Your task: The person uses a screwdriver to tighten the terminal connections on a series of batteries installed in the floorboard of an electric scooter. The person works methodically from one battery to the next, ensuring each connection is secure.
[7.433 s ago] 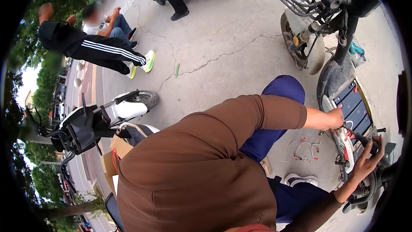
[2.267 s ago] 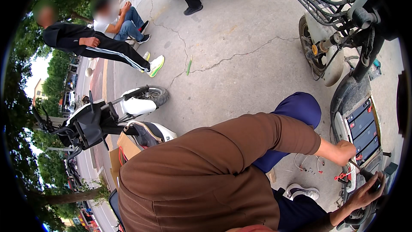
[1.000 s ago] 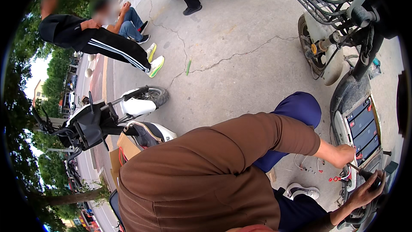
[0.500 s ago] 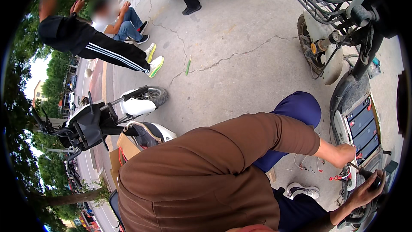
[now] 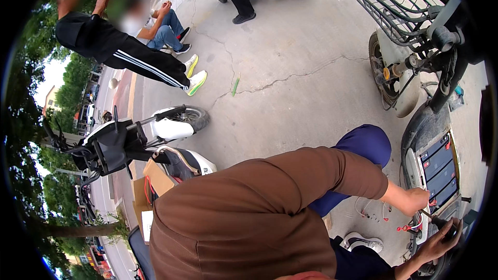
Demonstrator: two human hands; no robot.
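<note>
My right hand (image 5: 440,241) is wrapped round the black handle of a screwdriver (image 5: 440,221) at the lower right. The thin shaft points up and left toward my left hand (image 5: 415,200), which is closed beside the tip; what its fingers hold is hidden. Both hands are at the lower end of an open battery compartment in an electric scooter's footboard (image 5: 413,173). Several dark batteries (image 5: 440,158) with red terminal parts sit side by side in it. Wires with red ends (image 5: 404,228) hang at the scooter's side, below my left hand.
Loose cables and small parts (image 5: 371,210) lie on the concrete by my shoe (image 5: 363,242). The scooter's wire basket (image 5: 391,5) rises at upper right. A white-and-black scooter (image 5: 116,148) and an open cardboard box (image 5: 155,176) are at left. A standing person (image 5: 98,41) and a seated one (image 5: 166,31) are beyond.
The whole view has shifted, so the surroundings appear slightly farther right and lower. My hands keep nearly the same pose at the compartment, with the screwdriver still in my right hand.
</note>
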